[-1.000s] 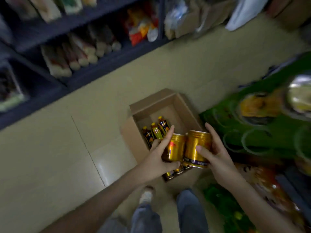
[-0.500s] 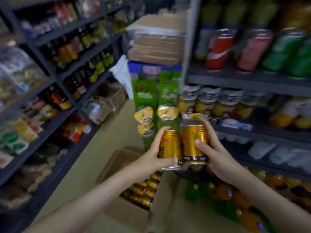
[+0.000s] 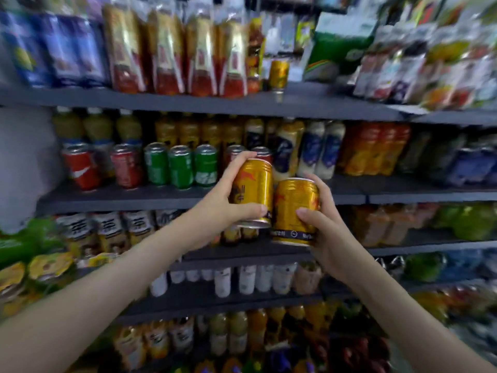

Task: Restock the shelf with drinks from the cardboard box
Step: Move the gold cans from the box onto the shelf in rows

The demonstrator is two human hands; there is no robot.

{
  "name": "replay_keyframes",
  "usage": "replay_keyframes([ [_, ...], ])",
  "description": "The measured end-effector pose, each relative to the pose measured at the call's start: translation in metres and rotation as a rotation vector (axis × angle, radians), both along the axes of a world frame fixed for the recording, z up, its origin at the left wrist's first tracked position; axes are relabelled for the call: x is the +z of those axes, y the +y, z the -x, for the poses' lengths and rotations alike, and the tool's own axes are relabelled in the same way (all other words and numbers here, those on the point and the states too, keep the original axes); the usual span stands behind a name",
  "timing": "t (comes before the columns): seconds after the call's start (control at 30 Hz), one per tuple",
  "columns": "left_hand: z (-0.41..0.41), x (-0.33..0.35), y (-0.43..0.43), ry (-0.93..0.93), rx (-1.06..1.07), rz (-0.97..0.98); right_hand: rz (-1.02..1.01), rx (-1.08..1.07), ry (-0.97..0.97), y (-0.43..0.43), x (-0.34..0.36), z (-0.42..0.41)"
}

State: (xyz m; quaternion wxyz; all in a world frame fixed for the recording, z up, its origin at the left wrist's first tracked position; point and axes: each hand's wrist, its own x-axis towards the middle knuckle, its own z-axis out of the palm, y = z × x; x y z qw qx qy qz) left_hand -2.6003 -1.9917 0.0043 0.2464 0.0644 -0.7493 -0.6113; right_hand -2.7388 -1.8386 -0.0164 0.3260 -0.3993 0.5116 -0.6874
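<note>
Holding up a pair of gold drinks.

Gripping the left can (image 3: 254, 189) in the left hand (image 3: 223, 203), fingers (image 3: 242, 158) clamped over its top rim, thumb across its lower front. Gripping the right can (image 3: 294, 208) in the right hand (image 3: 328, 232), fingers clamped round its right side, a little lower, just beside the left can. Both in the air in front of the shelf (image 3: 134, 196) carrying red cans (image 3: 80, 168) and green cans (image 3: 180, 168).

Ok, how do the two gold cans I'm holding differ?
The left-hand gold metal can is held higher, its silver bottom rim showing. The right-hand gold metal can is held lower, showing a dark band near its base. Otherwise they share the same gold design.
</note>
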Motion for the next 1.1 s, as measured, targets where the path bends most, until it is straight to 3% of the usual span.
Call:
replay_keyframes([
  [0.3,0.122,0.086,0.013,0.176,0.108,0.343,0.171,-0.299,0.378,0.032,0.089,0.122],
  [0.57,0.21,0.147,-0.031,0.298,0.382,0.648,0.208,-0.3,0.639,-0.034,0.155,0.229],
  [0.97,0.284,0.152,-0.095,-0.068,0.772,0.746,0.123,-0.413,0.945,-0.172,0.179,0.33],
  [1.1,0.292,0.145,-0.096,-0.151,0.842,0.731,0.079,-0.345,0.989,-0.192,0.181,0.343],
])
